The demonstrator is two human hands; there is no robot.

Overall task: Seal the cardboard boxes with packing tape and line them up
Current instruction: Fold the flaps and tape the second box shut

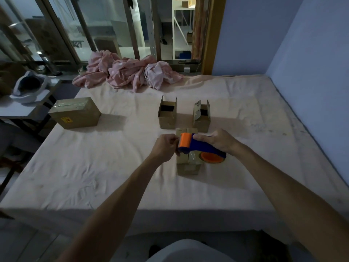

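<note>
The right hand [217,141] held the tape dispenser [201,146] in its grip, masking the box [188,168] top; whether the left hand [166,147] gripped anything could not be told.

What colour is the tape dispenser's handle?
Blue; the right hand grips the handle. The roller on the tape dispenser is orange. Best seen in the head view.

one wide-angle view only, worn on the head at the near edge of the mattress [94,176], facing forward and down across it; the left hand [165,148] and right hand [219,141] lie close at centre frame, the glass doors [66,35] and blue wall [302,53] well beyond.
</note>
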